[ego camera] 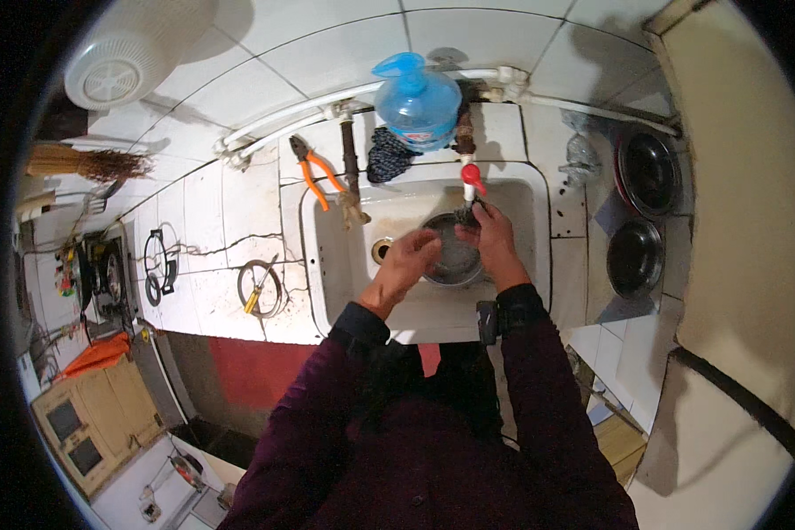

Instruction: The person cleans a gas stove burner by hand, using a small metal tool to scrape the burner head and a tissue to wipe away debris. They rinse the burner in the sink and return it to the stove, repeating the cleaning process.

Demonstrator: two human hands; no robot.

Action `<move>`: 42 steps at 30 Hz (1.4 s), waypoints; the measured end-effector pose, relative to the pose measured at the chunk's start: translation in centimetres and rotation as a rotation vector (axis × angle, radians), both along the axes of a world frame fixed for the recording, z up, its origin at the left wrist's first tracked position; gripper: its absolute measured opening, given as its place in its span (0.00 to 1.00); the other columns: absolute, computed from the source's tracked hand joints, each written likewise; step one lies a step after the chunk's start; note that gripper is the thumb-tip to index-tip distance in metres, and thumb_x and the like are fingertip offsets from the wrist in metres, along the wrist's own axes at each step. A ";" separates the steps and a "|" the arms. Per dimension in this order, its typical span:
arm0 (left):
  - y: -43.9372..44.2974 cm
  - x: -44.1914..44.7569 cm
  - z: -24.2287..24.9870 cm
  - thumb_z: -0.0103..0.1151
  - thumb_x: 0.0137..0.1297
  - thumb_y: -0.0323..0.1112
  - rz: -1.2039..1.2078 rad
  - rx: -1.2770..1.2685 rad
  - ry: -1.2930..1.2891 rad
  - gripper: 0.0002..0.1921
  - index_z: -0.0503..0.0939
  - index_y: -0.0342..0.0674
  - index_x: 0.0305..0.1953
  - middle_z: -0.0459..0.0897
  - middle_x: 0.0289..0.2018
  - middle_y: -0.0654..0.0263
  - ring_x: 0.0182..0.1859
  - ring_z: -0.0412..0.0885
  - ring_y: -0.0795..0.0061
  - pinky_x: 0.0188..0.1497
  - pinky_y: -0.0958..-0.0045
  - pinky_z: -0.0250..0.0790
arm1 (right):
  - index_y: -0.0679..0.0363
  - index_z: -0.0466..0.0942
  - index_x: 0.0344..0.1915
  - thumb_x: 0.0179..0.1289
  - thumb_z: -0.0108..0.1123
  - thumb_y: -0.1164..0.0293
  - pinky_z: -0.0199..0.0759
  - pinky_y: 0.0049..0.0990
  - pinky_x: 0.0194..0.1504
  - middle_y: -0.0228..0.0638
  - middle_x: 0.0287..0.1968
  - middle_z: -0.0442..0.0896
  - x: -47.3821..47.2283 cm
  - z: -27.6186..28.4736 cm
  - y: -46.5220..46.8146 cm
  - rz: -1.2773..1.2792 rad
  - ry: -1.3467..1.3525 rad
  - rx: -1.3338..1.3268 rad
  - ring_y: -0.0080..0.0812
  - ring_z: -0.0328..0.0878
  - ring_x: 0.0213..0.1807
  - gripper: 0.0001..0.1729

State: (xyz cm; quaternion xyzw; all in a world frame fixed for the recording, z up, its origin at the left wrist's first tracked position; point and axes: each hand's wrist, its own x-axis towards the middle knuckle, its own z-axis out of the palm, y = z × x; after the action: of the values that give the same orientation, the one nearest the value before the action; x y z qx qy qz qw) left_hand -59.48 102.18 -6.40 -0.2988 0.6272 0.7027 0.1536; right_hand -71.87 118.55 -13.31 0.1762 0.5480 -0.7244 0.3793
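Observation:
A round metal pot [452, 265] sits in a white sink [344, 291], below a tap with a red handle [472, 176]. My right hand [495, 245] is over the pot's right side, its fingers on a small dark scrubber [465, 216] just under the spout. Over the pot's left rim is my left hand [407, 262], blurred, with its fingers bent; whether it holds anything is unclear. To its left shows the sink's drain hole [383, 251].
Behind the sink stand a blue plastic jug [419, 106] and a dark mesh cloth [389, 156]. Orange-handled pliers [317, 173] lie by a second tap [352, 211]. A yellow-handled screwdriver [258, 288] rests on the left counter. Two dark round pans [635, 258] lie at right.

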 end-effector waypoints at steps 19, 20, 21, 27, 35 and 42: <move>-1.4 10.5 -12.5 0.61 0.75 0.39 -0.426 -0.518 0.034 0.24 0.73 0.30 0.64 0.81 0.56 0.55 0.53 0.83 0.64 0.54 0.64 0.78 | 0.58 0.69 0.61 0.76 0.59 0.72 0.54 0.18 0.19 0.29 0.35 0.72 -2.6 -0.1 -2.0 0.087 -0.079 -0.172 0.19 0.66 0.26 0.17; -1.2 9.9 -13.9 0.63 0.73 0.38 -0.370 -0.516 0.057 0.24 0.72 0.29 0.63 0.82 0.55 0.53 0.52 0.83 0.61 0.54 0.62 0.78 | 0.57 0.70 0.60 0.76 0.60 0.68 0.54 0.19 0.19 0.29 0.34 0.72 -2.7 0.4 -2.3 0.093 -0.095 -0.107 0.19 0.66 0.25 0.18; 0.8 8.5 -15.5 0.65 0.70 0.37 -0.043 -0.271 -0.074 0.26 0.72 0.28 0.63 0.83 0.53 0.48 0.52 0.84 0.56 0.55 0.59 0.77 | 0.56 0.70 0.60 0.76 0.61 0.65 0.53 0.19 0.18 0.28 0.32 0.71 -2.7 0.9 -2.5 0.079 -0.115 -0.011 0.19 0.65 0.23 0.18; 2.5 4.2 -19.0 0.63 0.63 0.33 0.130 -0.344 -0.050 0.28 0.72 0.28 0.62 0.85 0.46 0.38 0.49 0.85 0.45 0.53 0.51 0.77 | 0.56 0.75 0.53 0.72 0.67 0.52 0.60 0.24 0.18 0.29 0.32 0.80 -3.9 2.9 -3.0 0.355 0.013 0.472 0.22 0.75 0.23 0.22; 5.6 -1.4 -11.2 0.55 0.68 0.30 -0.315 -0.905 0.032 0.19 0.70 0.25 0.57 0.84 0.46 0.38 0.35 0.87 0.41 0.37 0.48 0.81 | 0.62 0.76 0.57 0.75 0.63 0.64 0.77 0.27 0.33 0.38 0.46 0.85 -5.2 1.1 -0.5 0.231 -0.015 0.104 0.34 0.86 0.41 0.18; 9.6 0.3 -6.2 0.54 0.70 0.32 -0.736 -1.067 0.323 0.31 0.62 0.37 0.73 0.67 0.68 0.33 0.34 0.88 0.48 0.32 0.55 0.83 | 0.65 0.75 0.58 0.77 0.55 0.66 0.85 0.44 0.48 0.45 0.48 0.84 -6.1 0.4 2.3 0.029 -0.156 -0.041 0.48 0.86 0.48 0.17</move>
State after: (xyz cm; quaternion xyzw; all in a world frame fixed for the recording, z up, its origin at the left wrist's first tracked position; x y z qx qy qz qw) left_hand -59.22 111.82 -12.62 0.0088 0.9650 0.2337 0.1186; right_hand -77.97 120.81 -12.94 0.2162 0.5044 -0.7139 0.4348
